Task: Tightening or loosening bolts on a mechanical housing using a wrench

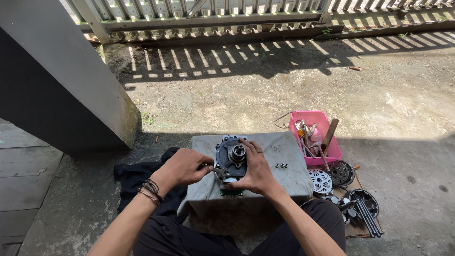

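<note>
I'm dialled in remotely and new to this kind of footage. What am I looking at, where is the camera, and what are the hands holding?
This is a single view from a camera on the person's head, looking down at their own two bare hands. They sit before a cloth-covered block outdoors. On it stands a round grey metal machine part with a central shaft. The left hand holds a small wrench against it; the right hand steadies it. Small bolts lie beside it. On the ground are a pink tool basket and round metal plates.
</note>
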